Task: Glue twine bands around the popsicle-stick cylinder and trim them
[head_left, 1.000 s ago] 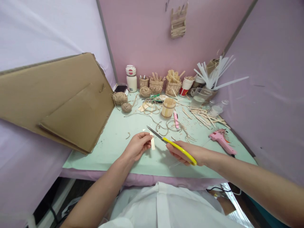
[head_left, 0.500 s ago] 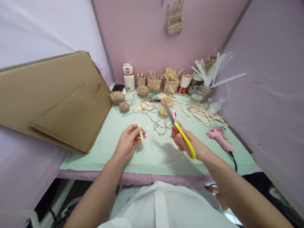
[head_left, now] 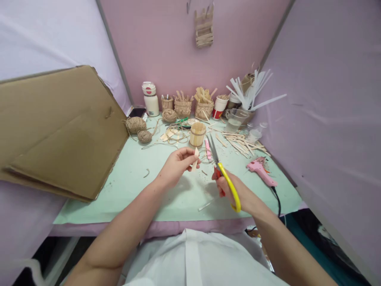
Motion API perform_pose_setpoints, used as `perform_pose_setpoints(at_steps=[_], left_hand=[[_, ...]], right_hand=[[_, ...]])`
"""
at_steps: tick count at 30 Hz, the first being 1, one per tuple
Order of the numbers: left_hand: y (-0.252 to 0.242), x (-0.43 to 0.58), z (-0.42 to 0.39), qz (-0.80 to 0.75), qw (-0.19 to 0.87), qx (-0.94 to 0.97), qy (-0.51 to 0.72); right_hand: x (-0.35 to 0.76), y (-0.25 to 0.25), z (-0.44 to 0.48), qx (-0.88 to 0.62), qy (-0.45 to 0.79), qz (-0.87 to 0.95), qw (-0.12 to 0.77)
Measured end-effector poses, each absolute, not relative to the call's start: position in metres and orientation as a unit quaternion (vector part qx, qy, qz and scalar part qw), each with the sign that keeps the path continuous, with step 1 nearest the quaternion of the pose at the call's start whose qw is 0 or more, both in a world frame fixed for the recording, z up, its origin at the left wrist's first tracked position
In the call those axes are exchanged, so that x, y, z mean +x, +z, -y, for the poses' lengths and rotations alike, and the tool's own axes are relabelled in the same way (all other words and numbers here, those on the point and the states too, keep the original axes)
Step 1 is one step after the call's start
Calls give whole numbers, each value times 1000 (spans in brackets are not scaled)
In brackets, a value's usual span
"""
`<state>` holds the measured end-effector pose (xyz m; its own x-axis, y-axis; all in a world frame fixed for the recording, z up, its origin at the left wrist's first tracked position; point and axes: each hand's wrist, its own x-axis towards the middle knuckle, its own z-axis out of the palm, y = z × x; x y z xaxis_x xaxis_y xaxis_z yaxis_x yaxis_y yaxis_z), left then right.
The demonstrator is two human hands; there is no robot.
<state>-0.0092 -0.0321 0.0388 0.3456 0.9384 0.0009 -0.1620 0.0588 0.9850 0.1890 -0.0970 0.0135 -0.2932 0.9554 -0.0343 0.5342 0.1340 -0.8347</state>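
Note:
My left hand (head_left: pixel 178 165) pinches a short pale wooden stick piece (head_left: pixel 195 159) between thumb and fingers, above the middle of the green tabletop. Just to its right, my right hand (head_left: pixel 228 186) is closed on scissors (head_left: pixel 220 163) with one yellow and one red handle. Their blades point away from me, slightly parted, and do not touch the wood. Beyond my left hand stands a small round wooden-stick cup (head_left: pixel 197 134). A pink cutter (head_left: pixel 207 149) lies left of the scissor blades.
Twine balls (head_left: pixel 136 124) and cardboard (head_left: pixel 65 131) are at the left. Stick-filled baskets (head_left: pixel 204 109) and a white bottle (head_left: pixel 151 101) line the back. Loose sticks (head_left: pixel 242 143), a plastic cup (head_left: pixel 235 120) and a pink glue gun (head_left: pixel 262 172) are at the right.
My left hand has moved right with the wood piece, closer to the scissors. The scissor blades now point more directly away from me. The whole view has shifted, with the table items further left.

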Motion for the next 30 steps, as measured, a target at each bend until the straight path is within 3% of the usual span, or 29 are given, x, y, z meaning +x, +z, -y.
perform_pose_setpoints(at_steps=[12, 30], left_hand=[[27, -10, 41, -350, 610, 554, 446], [28, -7, 52, -320, 621, 539, 471]], right_hand=[[170, 21, 108, -550, 352, 721, 230], [187, 18, 118, -496, 426, 736, 176]])
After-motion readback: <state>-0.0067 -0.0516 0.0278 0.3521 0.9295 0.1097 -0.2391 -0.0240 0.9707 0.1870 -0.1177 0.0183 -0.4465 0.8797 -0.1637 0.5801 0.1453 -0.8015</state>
